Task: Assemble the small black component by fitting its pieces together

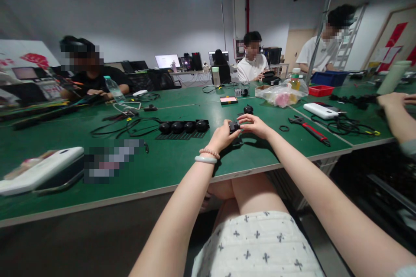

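Left hand (pixel 224 135) is gripping a small black part (pixel 234 127) between thumb and fingers, just above the near edge of the green table (pixel 191 160). Right hand (pixel 255 125) is bringing bent fingertips against the part's other side; can't tell if it's pinching or only touching. Fingers are hiding much of the part.

Just beyond the hands another black piece (pixel 248 109) is sitting on the table. Left of them, a row of black round parts (pixel 189 127) is lying with dark slatted strips along its near side. To the right, a black ring (pixel 284 128) is lying flat near a red-handled wrench (pixel 311 130).

Containers: clear plastic bag (pixel 271 95) is holding something pink, too blurry to name. Bottle (pixel 295 81) with yellow-orange drink is standing at the bag; can't tell if inside or behind. Red tray (pixel 320 91) is sitting just beside, inside not readable. Blue bin (pixel 329 78) is standing behind the tray, contents hidden by its wall. Clear bottle (pixel 113 89) with a teal cap is leaning at far left, fill level unclear. Pale green tumbler (pixel 394 75) is tilting at far right, near a co-worker's hand (pixel 393 100).
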{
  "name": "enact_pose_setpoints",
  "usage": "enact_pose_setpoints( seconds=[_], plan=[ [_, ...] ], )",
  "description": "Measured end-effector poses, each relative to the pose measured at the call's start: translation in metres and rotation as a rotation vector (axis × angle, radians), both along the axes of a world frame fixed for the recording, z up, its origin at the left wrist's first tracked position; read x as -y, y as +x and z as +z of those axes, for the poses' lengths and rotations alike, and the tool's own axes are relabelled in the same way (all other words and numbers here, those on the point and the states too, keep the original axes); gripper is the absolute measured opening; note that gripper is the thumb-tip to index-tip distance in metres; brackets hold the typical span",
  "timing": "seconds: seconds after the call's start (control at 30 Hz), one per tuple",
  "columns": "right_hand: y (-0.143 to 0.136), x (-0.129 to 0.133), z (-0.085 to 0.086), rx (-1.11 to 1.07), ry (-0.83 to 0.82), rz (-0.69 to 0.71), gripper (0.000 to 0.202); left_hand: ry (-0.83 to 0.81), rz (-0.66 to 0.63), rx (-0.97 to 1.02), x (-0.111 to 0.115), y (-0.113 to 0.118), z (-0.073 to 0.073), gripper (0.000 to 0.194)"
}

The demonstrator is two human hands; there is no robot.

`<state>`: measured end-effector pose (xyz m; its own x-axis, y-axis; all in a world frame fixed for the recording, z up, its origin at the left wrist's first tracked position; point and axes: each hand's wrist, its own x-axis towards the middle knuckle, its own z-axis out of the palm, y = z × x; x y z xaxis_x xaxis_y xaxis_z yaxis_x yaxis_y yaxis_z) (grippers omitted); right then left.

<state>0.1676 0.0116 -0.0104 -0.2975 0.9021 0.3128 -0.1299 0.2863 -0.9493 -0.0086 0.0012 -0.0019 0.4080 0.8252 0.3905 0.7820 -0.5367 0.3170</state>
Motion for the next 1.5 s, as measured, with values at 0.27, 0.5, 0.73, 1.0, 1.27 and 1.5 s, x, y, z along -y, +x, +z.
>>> enact_pose_setpoints(
  seconds=[0.27,0.5,0.73,1.0,1.27,1.5],
  plan=[
    [-0.002,-0.001,-0.006,-0.008,-0.071,0.027,0.030,0.059,0.004,-0.113,0.004,0.001,0.005,0.053],
    [-0.002,-0.003,-0.008,-0.030,-0.141,0.073,0.023,0.180,0.017,-0.238,0.005,0.003,0.006,0.053],
    [-0.006,-0.008,-0.014,-0.031,-0.218,0.105,0.024,0.272,-0.020,-0.314,0.002,0.004,0.002,0.053],
    [-0.011,-0.001,-0.010,-0.058,-0.307,0.172,0.024,0.346,-0.048,-0.344,-0.001,0.005,-0.003,0.053],
    [-0.011,0.003,-0.010,-0.011,-0.318,0.173,0.018,0.348,-0.044,-0.396,0.007,0.006,-0.001,0.053],
    [-0.012,-0.002,-0.012,0.052,-0.276,0.072,0.033,0.205,-0.043,-0.188,0.006,0.008,0.001,0.053]
  ],
)
